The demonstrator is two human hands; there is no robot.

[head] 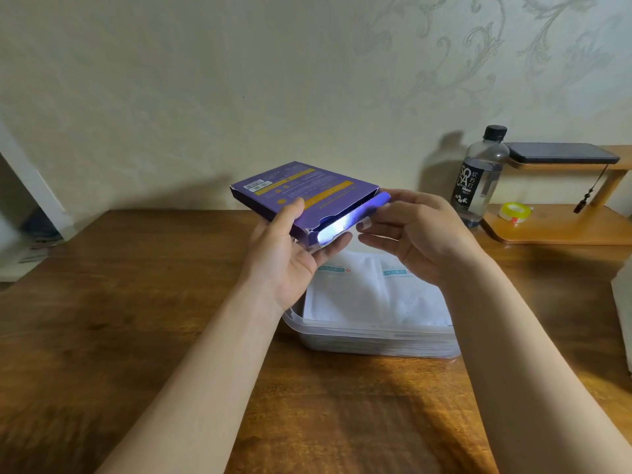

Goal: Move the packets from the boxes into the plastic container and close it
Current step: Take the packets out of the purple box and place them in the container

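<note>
- We logged the left hand (290,254) gripping the purple box (301,193): palm and fingers beneath it, thumb curled over the top face. The box was held in the air, tilted, its open end towards us and above the plastic container (342,331).
- The right hand (417,230) was at that open end, thumb and curled fingers closed on the box's end flap (372,206). A bright, shiny edge (333,230) showed in the mouth of the box. We took it for a packet not yet drawn out, though glare kept us from being sure.
- The container stood open on the table (136,302), directly under both hands. White packets (376,295) lay flat inside it, at least two side by side.
- Judgement on progress: partly done. Some packets were in, this box apparently had not been emptied, and the closing step remained. We saw no lid, and no other box.
- Surface: dark brown wooden table with a visible grain.
- Room: pale wall (205,80) with a faint scroll pattern. At the right stood a low wooden shelf (554,227) with a dark phone (561,152) on its upper tier and a yellow tape roll (514,212) on its lower. A clear bottle (478,179) with a black cap stood just beside the shelf.
</note>
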